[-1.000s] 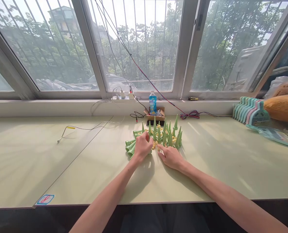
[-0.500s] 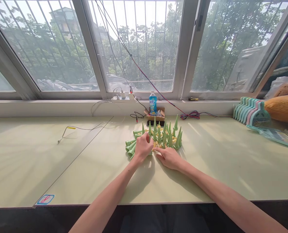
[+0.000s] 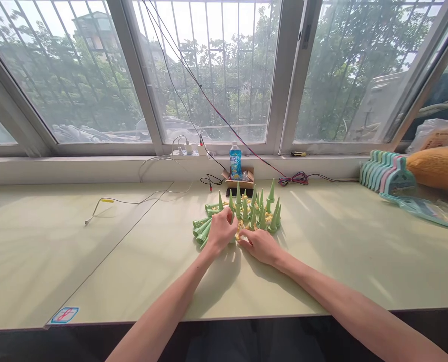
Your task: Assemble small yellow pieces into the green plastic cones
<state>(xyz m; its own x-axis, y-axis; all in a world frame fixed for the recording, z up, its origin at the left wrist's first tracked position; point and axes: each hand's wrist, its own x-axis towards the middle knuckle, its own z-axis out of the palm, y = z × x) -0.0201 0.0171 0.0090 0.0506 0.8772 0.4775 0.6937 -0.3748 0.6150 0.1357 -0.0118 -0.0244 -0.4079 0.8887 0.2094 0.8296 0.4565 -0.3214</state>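
Observation:
My left hand (image 3: 222, 230) is closed around a green plastic cone (image 3: 233, 215), whose tip shows by the fingers; most of it is hidden. Close by on the right, my right hand (image 3: 260, 244) rests low on the table, thumb and index finger pinched at a small yellow piece (image 3: 239, 234). Behind both hands several green cones (image 3: 245, 209) stand upright among scattered yellow pieces (image 3: 268, 219). More green cones (image 3: 202, 232) lie on their sides left of my left hand, wide ends toward the front left.
At the back, a blue-labelled bottle (image 3: 235, 162) stands by a small cardboard box (image 3: 240, 184), with a dark phone-like slab (image 3: 240, 192) before it. Cables (image 3: 295, 178) lie near the sill. Pastel dustpan-like pieces (image 3: 387, 170) stand at right. A white cable (image 3: 123, 202) crosses the left table.
My right index finger, stretched out before, has bent in toward the thumb at the yellow piece. My left hand keeps its hold on the cone. The whole view has shifted slightly.

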